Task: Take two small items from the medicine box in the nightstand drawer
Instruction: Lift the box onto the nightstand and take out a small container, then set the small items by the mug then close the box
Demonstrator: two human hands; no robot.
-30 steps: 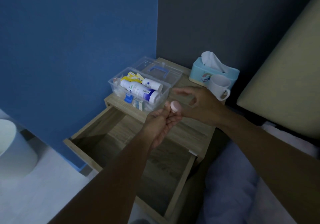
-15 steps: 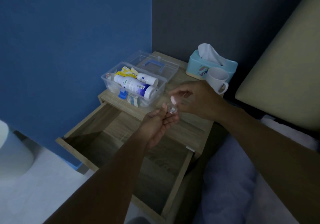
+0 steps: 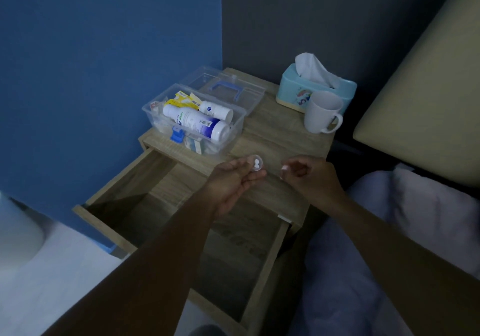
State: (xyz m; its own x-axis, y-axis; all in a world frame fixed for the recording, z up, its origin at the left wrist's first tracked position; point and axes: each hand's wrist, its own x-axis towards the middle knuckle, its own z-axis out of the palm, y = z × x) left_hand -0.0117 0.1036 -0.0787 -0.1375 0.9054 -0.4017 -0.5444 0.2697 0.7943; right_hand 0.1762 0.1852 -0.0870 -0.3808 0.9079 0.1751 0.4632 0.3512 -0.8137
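Note:
The clear medicine box (image 3: 240, 125) stands open on the nightstand top, holding white bottles (image 3: 197, 122), a yellow packet and small cartons. My left hand (image 3: 233, 182) holds a tiny clear round container (image 3: 256, 164) at its fingertips, with two white pills inside. My right hand (image 3: 311, 177) is a short way to the right, its fingers curled around a small pink cap (image 3: 285, 168). Both hands hover over the front edge of the nightstand top, above the open, bare drawer (image 3: 181, 219).
The box's clear lid with a blue handle (image 3: 228, 89) lies behind it. A teal tissue box (image 3: 317, 89) and a white mug (image 3: 322, 112) stand at the back right. A blue wall is at the left, the bed and pillow (image 3: 426, 219) at the right.
My right hand has pulled the pink cap off the small container and moved away to the right. The container in my left hand now shows two white pills.

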